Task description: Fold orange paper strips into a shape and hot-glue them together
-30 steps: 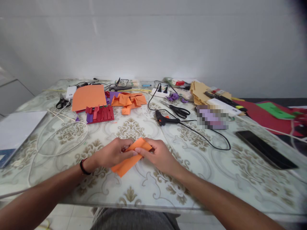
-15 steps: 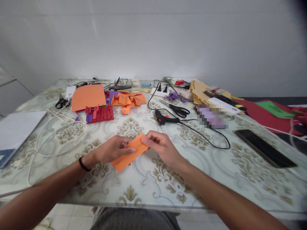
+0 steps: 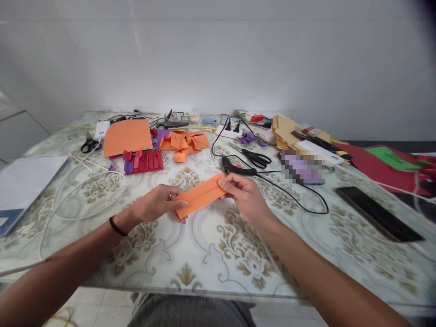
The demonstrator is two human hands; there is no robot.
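An orange paper strip [image 3: 200, 195] with a lengthwise crease is held above the patterned tablecloth, slanting up to the right. My left hand [image 3: 156, 203] pinches its lower left end, thumb on top and fingertips beneath. At the upper right end, my right hand [image 3: 241, 195] pinches it between thumb and fingers. Just beyond the right hand lies a black glue gun [image 3: 238, 169]. Farther back are folded orange paper pieces [image 3: 184, 141] and, to their left, a row of folded red paper pieces [image 3: 145, 162].
Black scissors [image 3: 257, 158] and a white power strip [image 3: 229, 131] lie behind the glue gun. A dark phone [image 3: 378, 213] rests at right, near red sheets [image 3: 371, 169]. Orange sheets [image 3: 127, 138] lie back left; a white cable [image 3: 56, 200] loops at left.
The paper strip has moved up and right with my right hand and lies less steeply. My left hand has shifted to its left end, so more of the strip shows between the hands.
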